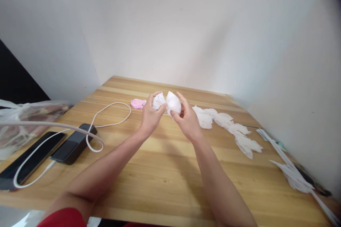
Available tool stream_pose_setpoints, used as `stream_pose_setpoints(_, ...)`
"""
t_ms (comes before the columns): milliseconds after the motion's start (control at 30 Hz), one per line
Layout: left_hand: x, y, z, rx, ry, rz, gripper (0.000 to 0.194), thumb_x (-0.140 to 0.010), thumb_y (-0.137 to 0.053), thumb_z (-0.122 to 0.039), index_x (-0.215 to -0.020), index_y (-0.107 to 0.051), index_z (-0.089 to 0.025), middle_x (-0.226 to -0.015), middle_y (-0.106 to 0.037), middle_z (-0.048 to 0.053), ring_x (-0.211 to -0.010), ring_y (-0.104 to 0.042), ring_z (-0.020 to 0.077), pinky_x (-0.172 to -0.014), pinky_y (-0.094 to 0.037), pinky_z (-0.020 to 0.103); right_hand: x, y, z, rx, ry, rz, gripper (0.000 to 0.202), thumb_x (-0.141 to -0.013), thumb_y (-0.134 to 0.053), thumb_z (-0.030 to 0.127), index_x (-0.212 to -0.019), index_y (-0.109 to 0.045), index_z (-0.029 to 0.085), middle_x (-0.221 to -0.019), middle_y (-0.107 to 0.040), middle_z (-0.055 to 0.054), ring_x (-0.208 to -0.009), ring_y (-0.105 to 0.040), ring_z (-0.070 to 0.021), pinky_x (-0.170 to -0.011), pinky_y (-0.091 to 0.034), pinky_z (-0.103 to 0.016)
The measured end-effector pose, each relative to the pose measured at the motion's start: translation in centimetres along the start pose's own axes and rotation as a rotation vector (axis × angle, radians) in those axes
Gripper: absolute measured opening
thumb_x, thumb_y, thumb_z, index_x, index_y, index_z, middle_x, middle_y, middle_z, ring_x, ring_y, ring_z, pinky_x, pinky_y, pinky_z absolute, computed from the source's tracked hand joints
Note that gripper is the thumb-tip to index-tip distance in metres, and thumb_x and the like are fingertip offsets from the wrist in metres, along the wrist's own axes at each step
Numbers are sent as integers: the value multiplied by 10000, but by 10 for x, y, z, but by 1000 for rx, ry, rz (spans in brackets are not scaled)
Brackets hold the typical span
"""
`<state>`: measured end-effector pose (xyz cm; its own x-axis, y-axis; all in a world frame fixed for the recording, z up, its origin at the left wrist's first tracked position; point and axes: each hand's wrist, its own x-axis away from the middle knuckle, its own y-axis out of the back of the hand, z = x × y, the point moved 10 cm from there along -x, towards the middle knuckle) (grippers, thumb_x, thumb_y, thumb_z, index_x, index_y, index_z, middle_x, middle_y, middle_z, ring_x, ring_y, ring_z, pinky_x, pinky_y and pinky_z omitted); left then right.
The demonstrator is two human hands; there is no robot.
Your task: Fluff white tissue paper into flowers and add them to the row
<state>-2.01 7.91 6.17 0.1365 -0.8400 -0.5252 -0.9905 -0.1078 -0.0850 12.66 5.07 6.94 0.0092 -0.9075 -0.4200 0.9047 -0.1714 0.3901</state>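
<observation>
White gathered piece held between left fingers and right fingers

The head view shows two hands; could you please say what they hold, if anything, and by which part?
A white bow-shaped bundle: the left hand grips its left lobe, thumb near the pinched middle; the right hand, its right lobe.

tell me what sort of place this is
Probably a corner of a room used as a work spot, perhaps at home: a wooden table by plain pale walls, with what looks like a phone and thin white pieces lying on it.
</observation>
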Motion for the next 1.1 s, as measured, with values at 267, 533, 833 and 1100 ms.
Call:
stream_pose_setpoints(267,5,-11,1,-33,2,102,394,-755,-633,-182,-1139,-547,-206,-1039,-605,40,-907,-574,183,-806,-469,309,-2,10,5,68,49,-67,643,-782,-594,326,-1385,-385,253,-1358,-490,-64,-1183,-509,-226,-990,-423,-408)
stream_pose_setpoints(533,6,-14,11,269,129,134,348,-920,-458,-447,-1172,-530,-217,-952,-605,55,-790,-580,146,-642,-473,227,0,33,6,198,81,-241,540,-795,-567,298,-1327,-474,272,-1274,-567,-43,-1087,-565,-218,-961,-426,-402)
stream_pose_setpoints(833,4,-21,9,329,189,209,381,-893,-487,-495,-1024,-601,-156,-859,-636,64,-730,-598,147,-593,-490,232,-1,47,6,198,64,-285,544,-786,-563,293,-1324,-487,264,-1218,-601,-51,-1007,-592,-215,-898,-459,-379)
stream_pose_setpoints(1100,7,-31,7,342,167,312,295,-845,-603,-402,-1010,-595,-158,-829,-623,34,-635,-543,100,-568,-477,211,1,50,11,258,93,-309,512,-796,-560,294,-1305,-507,268,-1275,-571,-48,-1116,-558,-241,-956,-433,-399)
